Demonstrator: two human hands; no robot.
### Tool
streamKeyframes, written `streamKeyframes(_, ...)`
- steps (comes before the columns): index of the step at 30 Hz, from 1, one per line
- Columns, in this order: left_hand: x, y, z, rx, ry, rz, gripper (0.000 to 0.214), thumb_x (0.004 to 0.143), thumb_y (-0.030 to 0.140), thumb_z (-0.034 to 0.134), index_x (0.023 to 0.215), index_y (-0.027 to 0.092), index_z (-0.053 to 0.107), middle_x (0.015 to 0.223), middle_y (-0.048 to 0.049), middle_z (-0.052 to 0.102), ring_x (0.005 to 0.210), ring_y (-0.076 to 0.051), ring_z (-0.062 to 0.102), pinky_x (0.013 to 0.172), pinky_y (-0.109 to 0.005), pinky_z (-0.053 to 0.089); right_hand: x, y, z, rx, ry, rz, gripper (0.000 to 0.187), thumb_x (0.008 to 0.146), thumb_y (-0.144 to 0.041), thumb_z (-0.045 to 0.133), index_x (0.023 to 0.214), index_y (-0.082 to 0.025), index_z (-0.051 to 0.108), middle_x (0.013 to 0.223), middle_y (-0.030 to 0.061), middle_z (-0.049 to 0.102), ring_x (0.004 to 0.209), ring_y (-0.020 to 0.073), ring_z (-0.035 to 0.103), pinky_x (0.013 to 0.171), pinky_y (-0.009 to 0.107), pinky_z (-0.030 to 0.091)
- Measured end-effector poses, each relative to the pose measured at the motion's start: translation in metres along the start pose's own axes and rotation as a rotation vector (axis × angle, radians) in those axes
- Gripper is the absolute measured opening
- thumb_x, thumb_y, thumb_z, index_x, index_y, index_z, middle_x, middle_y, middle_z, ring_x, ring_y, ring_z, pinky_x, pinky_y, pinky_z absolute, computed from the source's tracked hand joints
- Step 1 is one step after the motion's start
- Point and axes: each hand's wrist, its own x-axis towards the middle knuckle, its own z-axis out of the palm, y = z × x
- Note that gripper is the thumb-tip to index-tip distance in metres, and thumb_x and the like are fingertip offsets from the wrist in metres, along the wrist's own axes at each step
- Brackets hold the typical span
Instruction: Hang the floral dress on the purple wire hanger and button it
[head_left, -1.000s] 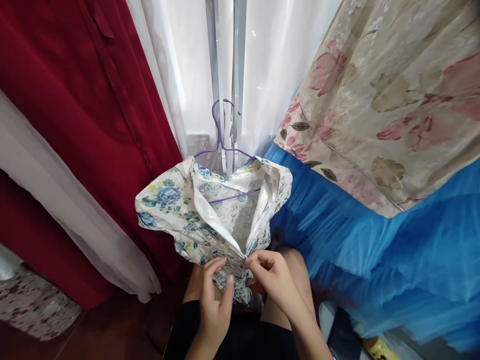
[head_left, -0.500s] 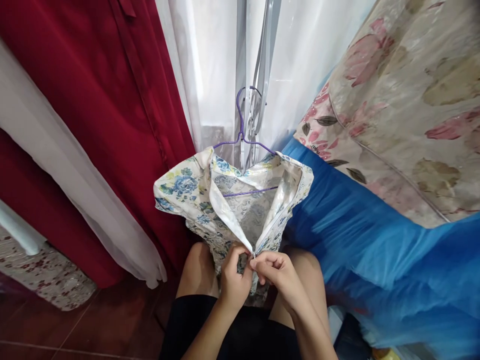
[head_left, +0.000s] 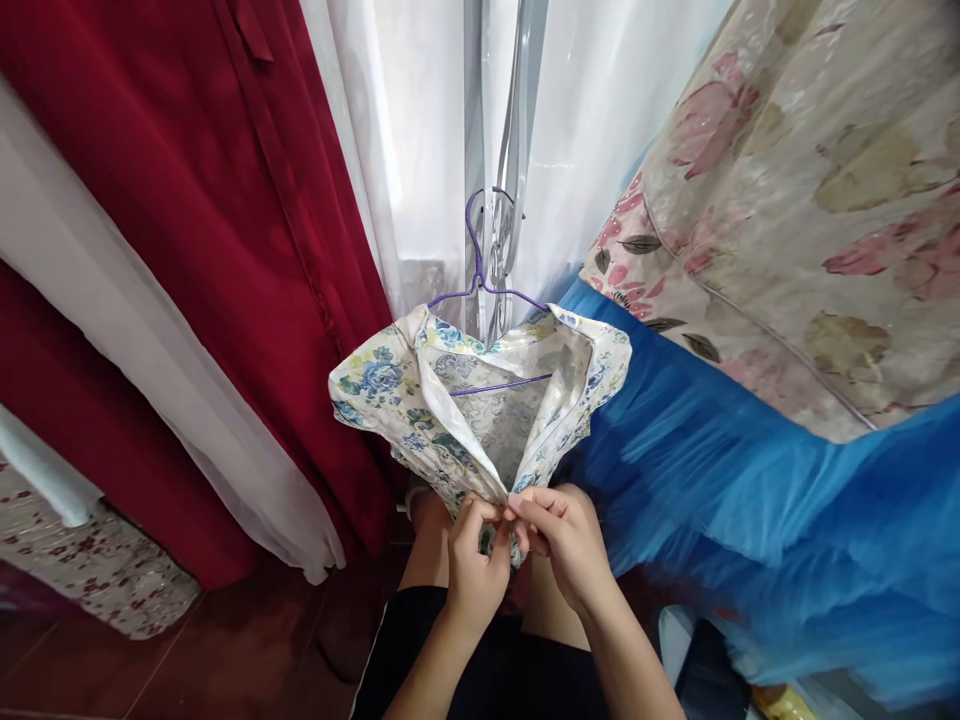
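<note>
Fabric first: a small white garment printed with blue and yellow flowers [head_left: 420,400] hangs on a thin purple wire hanger [head_left: 480,270], whose hook catches on the grey metal window grille [head_left: 499,120] behind a sheer white curtain [head_left: 405,150]. The garment sits at the middle of my view, its back opening spread in a V that narrows to a point just above my knees.

Compared with a second ago, both hands have closed in. The left hand [head_left: 472,570] was then spread flat under the cloth; now it is bunched against the right hand [head_left: 562,540] at the bottom of the V. The opening itself looks as wide as before, so I judge that the closure has not yet moved up, only been gripped.

The left fingers [head_left: 469,512] are curled narrow and pinch the cloth edge at the foot of the opening. The right fingertips [head_left: 525,505] are pressed together in a tight pinch on the same spot, touching the left ones; whether they hold a zip pull I cannot tell, since it is too small to see.

Around this hang a deep red drape [head_left: 187,200] on the left, bright blue tulle [head_left: 735,480] on the right, and a beige cloth with pink flowers [head_left: 787,200] above the tulle.
</note>
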Motion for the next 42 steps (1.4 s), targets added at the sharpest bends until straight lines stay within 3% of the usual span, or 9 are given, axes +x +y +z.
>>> streamKeyframes(11,-0.02,-0.022,0.005,0.025,-0.083,-0.071,0.012,0.097,0.023,0.056,0.086,0.019,0.054,0.081,-0.0024,0.055,0.077,-0.017,0.058,0.074,-0.027,0.048,0.084,-0.133,0.048,-0.061,0.052,-0.413,0.036,0.076,-0.032,0.073,0.047,-0.015,0.061,0.042,-0.0018,0.053,0.043,0.0048,0.038,0.044,0.021,0.019)
streamKeyframes(15,-0.014,-0.028,-0.012,0.029,-0.111,-0.062,0.01,0.097,0.023,0.056,0.088,0.02,0.055,0.082,-0.0018,0.056,0.077,-0.016,0.059,0.074,-0.027,0.05,0.082,-0.14,0.054,-0.03,0.022,-0.397,0.032,0.075,-0.037,0.074,0.053,-0.016,0.064,0.042,-0.0002,0.056,0.041,0.0067,0.038,0.042,0.022,0.023)
streamKeyframes(19,0.035,0.003,-0.039,0.081,-0.128,0.05,0.006,0.097,0.022,0.06,0.102,0.02,0.062,0.096,-0.0043,0.064,0.094,-0.019,0.064,0.087,-0.03,0.051,0.071,-0.119,0.048,-0.038,0.033,-0.354,0.024,0.079,-0.037,0.069,0.066,-0.017,0.067,0.04,-0.0043,0.052,0.037,0.0064,0.034,0.042,0.022,0.022)
streamKeyframes(24,0.138,0.071,-0.057,0.169,0.043,0.4,0.037,0.101,0.019,0.055,0.138,0.024,0.056,0.099,-0.0031,0.066,0.089,-0.015,0.063,0.087,-0.03,0.052,0.063,-0.112,0.044,-0.095,-0.027,-0.365,0.023,0.084,-0.033,0.06,0.066,-0.018,0.061,0.039,-0.0055,0.052,0.037,0.0068,0.037,0.043,0.021,0.024)
streamKeyframes(27,0.177,0.097,-0.054,0.332,-0.03,0.562,0.015,0.101,0.021,0.057,0.11,0.019,0.068,0.094,-0.0032,0.067,0.085,-0.014,0.062,0.081,-0.028,0.05,0.062,-0.118,0.042,-0.147,-0.028,-0.438,0.025,0.086,-0.032,0.058,0.065,-0.019,0.059,0.04,-0.0066,0.05,0.039,0.0073,0.041,0.046,0.021,0.029)
streamKeyframes(32,0.189,0.122,-0.055,0.466,0.071,0.748,0.009,0.096,0.017,0.062,0.088,0.016,0.065,0.082,-0.0022,0.066,0.08,-0.015,0.062,0.077,-0.028,0.049,0.076,-0.108,0.037,-0.264,0.042,-0.484,0.026,0.083,-0.034,0.059,0.062,-0.019,0.056,0.044,-0.0061,0.048,0.041,0.0083,0.039,0.045,0.023,0.028)
streamKeyframes(37,0.212,0.118,-0.107,0.252,0.548,0.531,0.013,0.096,0.025,0.062,0.089,0.015,0.067,0.082,-0.0015,0.065,0.078,-0.015,0.061,0.074,-0.027,0.048,0.079,-0.073,0.03,-0.299,0.015,-0.367,0.023,0.078,-0.031,0.057,0.059,-0.02,0.053,0.043,-0.0072,0.042,0.041,0.008,0.034,0.043,0.023,0.022)
streamKeyframes(39,0.223,0.096,-0.135,0.049,0.687,0.38,0.017,0.094,0.028,0.064,0.085,0.014,0.066,0.075,0.0008,0.061,0.07,-0.012,0.057,0.069,-0.024,0.046,0.072,-0.064,0.029,-0.287,-0.007,-0.356,0.022,0.077,-0.029,0.056,0.058,-0.02,0.051,0.044,-0.0073,0.041,0.042,0.0074,0.033,0.044,0.023,0.022)
streamKeyframes(42,0.23,0.05,-0.159,-0.383,0.716,0.048,0.027,0.091,0.024,0.066,0.07,0.015,0.052,0.065,0.0047,0.051,0.059,-0.008,0.05,0.062,-0.019,0.045,0.062,-0.06,0.032,-0.278,-0.034,-0.343,0.019,0.074,-0.024,0.054,0.056,-0.02,0.051,0.045,-0.0072,0.041,0.043,0.007,0.032,0.044,0.022,0.022)
